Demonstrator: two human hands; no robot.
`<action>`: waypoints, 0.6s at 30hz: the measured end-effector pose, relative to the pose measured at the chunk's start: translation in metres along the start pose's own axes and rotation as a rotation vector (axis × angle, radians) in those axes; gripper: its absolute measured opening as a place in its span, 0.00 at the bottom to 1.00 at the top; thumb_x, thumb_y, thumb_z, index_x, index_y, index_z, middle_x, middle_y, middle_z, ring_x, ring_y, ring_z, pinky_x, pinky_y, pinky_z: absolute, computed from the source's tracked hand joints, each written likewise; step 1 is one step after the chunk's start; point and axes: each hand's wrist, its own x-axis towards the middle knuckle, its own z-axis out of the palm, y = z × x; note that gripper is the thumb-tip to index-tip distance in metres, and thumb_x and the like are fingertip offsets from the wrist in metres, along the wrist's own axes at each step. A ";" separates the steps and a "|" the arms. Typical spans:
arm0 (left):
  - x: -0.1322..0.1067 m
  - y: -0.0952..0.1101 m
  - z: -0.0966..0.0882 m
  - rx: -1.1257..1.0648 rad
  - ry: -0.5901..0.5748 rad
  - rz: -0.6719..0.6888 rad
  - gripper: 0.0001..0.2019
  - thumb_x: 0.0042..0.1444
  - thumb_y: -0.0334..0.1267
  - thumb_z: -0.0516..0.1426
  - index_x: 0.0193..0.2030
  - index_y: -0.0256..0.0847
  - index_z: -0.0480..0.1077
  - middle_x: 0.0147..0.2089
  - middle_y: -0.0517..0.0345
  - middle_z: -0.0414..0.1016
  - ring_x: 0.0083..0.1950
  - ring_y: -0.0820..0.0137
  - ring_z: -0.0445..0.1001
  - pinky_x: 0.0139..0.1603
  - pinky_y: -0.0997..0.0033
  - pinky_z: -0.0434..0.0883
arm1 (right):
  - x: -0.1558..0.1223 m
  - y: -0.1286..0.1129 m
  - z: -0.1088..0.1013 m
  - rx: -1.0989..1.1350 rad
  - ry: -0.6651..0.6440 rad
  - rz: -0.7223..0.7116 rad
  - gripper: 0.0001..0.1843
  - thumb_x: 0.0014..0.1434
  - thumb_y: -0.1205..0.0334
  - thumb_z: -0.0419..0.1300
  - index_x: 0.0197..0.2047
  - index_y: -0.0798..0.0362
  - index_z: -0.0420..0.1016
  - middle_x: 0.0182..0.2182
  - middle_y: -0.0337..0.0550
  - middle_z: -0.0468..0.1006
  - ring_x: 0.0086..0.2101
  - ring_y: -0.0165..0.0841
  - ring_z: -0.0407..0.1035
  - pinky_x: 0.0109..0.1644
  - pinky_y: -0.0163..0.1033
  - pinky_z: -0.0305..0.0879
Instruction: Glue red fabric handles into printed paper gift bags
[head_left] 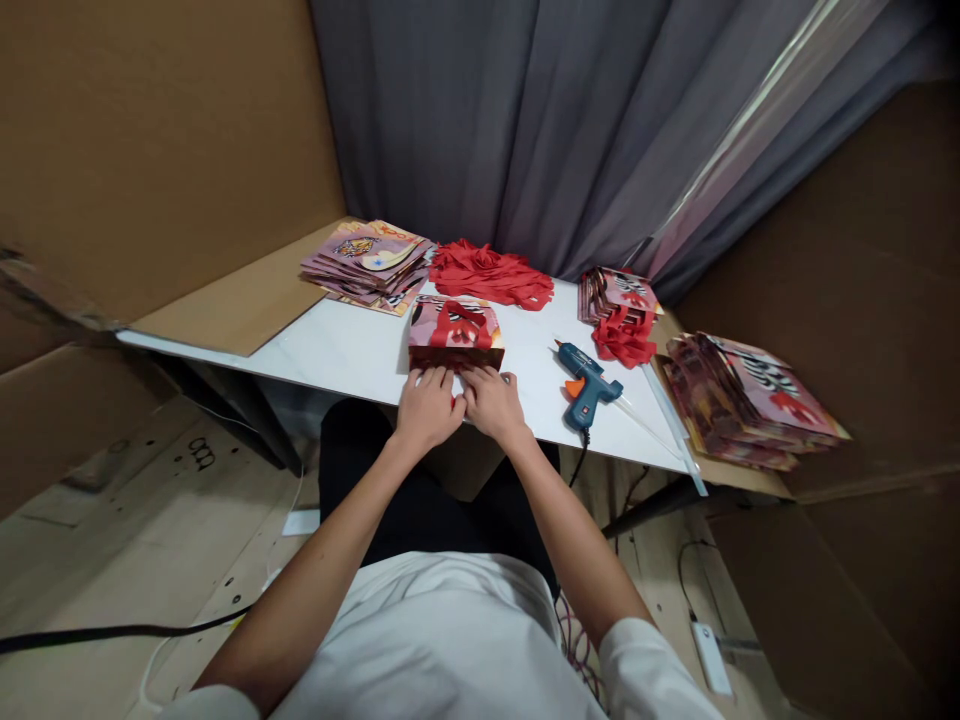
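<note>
A small printed paper gift bag (421, 318) lies on the white table in front of me, its dark mouth turned towards my body. A red ribbon handle (459, 322) loops over its upper face. My left hand (430, 408) is closed at the left of the bag's near edge, fingers bent over it. My right hand (492, 402) is closed beside it on the same edge, the two thumbs almost touching. A bit of red ribbon shows between the hands; their fingertips are partly hidden. A blue glue gun (589, 385) with an orange trigger lies to the right.
At the back stand a stack of flat printed bags (367, 262) and a heap of red ribbons (491, 274). More bags (619, 290), red ribbon handles (624, 338) and another bag stack (757, 395) are at the right. Cardboard panels (165, 130) flank the table (330, 345).
</note>
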 end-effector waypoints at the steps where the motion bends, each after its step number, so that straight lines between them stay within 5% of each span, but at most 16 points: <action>1: -0.001 0.001 0.001 -0.008 0.005 -0.004 0.28 0.71 0.39 0.50 0.69 0.24 0.74 0.68 0.26 0.78 0.70 0.44 0.75 0.75 0.43 0.64 | -0.001 -0.001 0.000 0.009 0.015 0.009 0.22 0.76 0.65 0.53 0.67 0.50 0.79 0.68 0.52 0.80 0.66 0.46 0.70 0.71 0.57 0.59; 7: 0.000 0.004 0.002 -0.089 -0.018 -0.067 0.30 0.71 0.41 0.51 0.71 0.21 0.73 0.68 0.24 0.78 0.71 0.42 0.75 0.80 0.41 0.60 | 0.001 0.003 0.002 0.126 0.061 0.087 0.18 0.74 0.63 0.56 0.60 0.50 0.84 0.65 0.52 0.83 0.65 0.44 0.74 0.72 0.54 0.60; 12: 0.001 -0.007 0.000 -0.198 -0.054 -0.085 0.32 0.71 0.43 0.51 0.75 0.25 0.68 0.76 0.25 0.70 0.77 0.40 0.70 0.78 0.37 0.65 | -0.002 0.018 -0.001 0.494 0.164 0.132 0.21 0.72 0.61 0.57 0.63 0.50 0.83 0.63 0.49 0.85 0.63 0.41 0.77 0.70 0.48 0.67; 15: -0.008 -0.018 0.000 -0.434 0.041 -0.132 0.33 0.74 0.47 0.51 0.79 0.31 0.65 0.82 0.32 0.63 0.82 0.44 0.63 0.80 0.40 0.65 | -0.021 0.021 -0.003 0.609 0.355 0.243 0.20 0.74 0.57 0.54 0.57 0.52 0.84 0.54 0.51 0.87 0.54 0.42 0.81 0.62 0.46 0.74; 18: -0.018 -0.027 0.001 -0.596 0.123 -0.113 0.27 0.76 0.44 0.47 0.75 0.37 0.70 0.76 0.40 0.73 0.78 0.52 0.71 0.79 0.46 0.68 | -0.047 0.018 -0.006 0.453 0.344 0.216 0.21 0.72 0.50 0.61 0.60 0.53 0.81 0.55 0.54 0.85 0.55 0.47 0.77 0.63 0.51 0.70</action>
